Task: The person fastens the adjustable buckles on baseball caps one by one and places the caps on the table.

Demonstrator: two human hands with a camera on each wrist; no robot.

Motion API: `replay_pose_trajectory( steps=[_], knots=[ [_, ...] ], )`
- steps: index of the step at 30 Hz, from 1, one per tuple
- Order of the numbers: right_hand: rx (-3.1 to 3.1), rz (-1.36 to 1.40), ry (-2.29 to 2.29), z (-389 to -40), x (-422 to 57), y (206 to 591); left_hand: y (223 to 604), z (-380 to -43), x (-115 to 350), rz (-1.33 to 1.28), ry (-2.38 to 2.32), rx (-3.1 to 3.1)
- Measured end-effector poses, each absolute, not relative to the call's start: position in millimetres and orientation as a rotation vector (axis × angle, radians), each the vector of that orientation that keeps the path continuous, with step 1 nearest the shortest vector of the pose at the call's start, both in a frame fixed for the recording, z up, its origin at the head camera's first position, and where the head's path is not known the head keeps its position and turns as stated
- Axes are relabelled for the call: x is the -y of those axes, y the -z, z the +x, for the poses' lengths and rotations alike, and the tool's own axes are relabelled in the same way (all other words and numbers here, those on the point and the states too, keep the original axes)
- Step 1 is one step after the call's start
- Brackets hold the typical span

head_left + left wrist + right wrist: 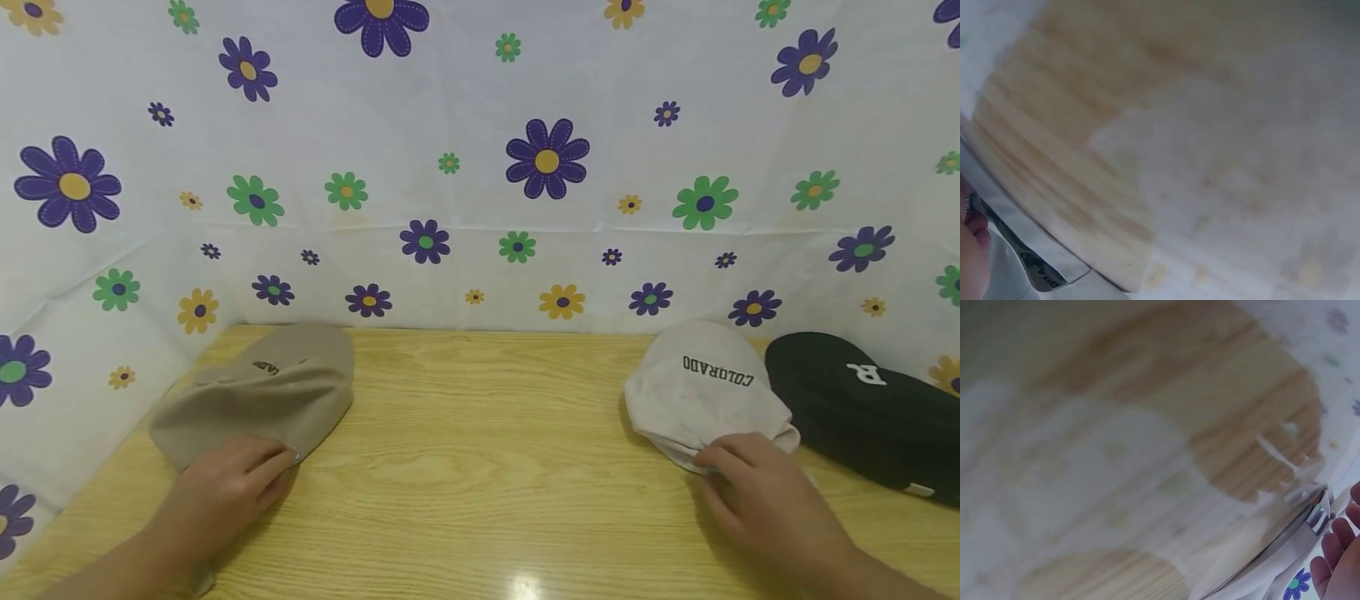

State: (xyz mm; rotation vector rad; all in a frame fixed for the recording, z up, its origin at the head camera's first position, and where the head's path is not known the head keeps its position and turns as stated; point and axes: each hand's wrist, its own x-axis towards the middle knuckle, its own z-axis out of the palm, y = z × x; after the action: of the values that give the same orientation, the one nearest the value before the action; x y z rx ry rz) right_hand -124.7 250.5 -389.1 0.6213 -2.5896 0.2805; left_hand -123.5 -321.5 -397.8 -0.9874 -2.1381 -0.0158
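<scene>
A khaki baseball cap (300, 392), its dark lettering partly folded over, lies at the left of the table in the head view. My left hand (225, 492) grips its near edge, fingers curled down over the fabric. On the right lies an off-white cap (675, 400) marked COLORADO, the letters upside down from here. With thumb and fingers my right hand (761, 500) pinches the near edge of that cap. The wrist views are blurred; only a few fingers (1330, 547) of the right hand show at the edge there.
A black cap (817, 392) with a white letter R lies right beside the off-white cap, at the far right. The wood-grain table (465, 433) meets a white cloth (465, 92) printed with flowers at its back and left.
</scene>
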Motion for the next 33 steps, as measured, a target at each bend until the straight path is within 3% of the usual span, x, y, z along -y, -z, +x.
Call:
replay_pose_trajectory(
  steps=[33],
  knots=[
    [2.578,0.762,-0.262,-120,-224,383,395,-128,281,-1.091,0.143,1.997]
  ],
)
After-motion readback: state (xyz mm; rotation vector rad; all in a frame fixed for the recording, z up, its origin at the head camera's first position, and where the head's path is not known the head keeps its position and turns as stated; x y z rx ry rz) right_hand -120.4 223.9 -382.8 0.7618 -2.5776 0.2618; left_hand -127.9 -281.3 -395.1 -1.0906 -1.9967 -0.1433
